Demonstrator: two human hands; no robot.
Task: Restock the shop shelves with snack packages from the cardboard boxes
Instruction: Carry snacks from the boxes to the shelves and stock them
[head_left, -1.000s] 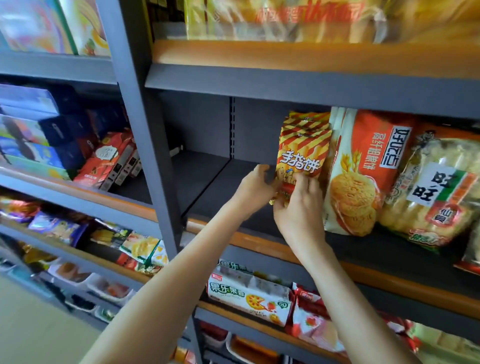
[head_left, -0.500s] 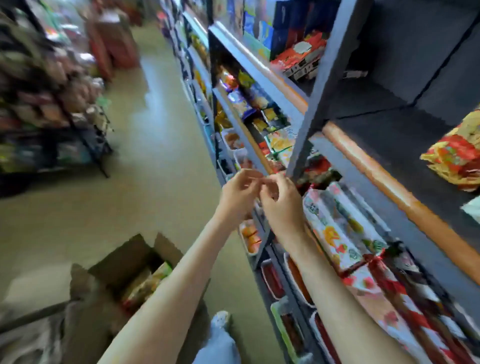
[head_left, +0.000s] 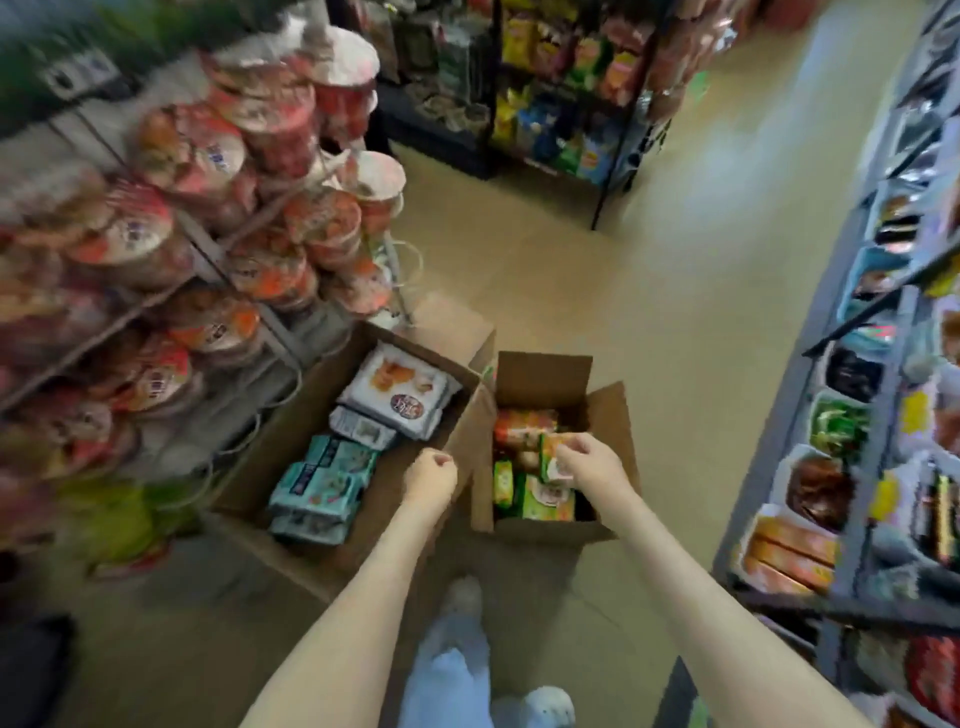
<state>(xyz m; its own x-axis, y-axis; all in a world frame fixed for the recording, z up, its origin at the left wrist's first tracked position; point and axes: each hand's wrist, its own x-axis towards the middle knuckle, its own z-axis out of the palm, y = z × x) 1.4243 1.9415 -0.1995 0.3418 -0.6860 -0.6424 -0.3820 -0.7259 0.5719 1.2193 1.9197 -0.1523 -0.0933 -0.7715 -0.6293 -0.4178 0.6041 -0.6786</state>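
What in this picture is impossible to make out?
Head view:
- Print on the snack package: blurred, partly under the right hand.
- Whether the left hand holds anything: curled fingers hide the palm.
- Floor of the right cardboard box: covered by packs.
- Labels on the noodle bowls: motion blur.

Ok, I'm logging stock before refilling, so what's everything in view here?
Left brown cardboard box: one, brown, on floor; holds white packs and teal packs.
Right brown cardboard box: one, brown, beside it; holds orange packs and green packs.
Green-and-orange snack pack: one, in the right box.
Red-lidded noodle bowls: many, red and white, stacked at left.
Grey metal shelving: one run, grey, right, stocked.
Left hand: curled, empty, above the boxes' edges.
Right hand: pinching the snack pack.
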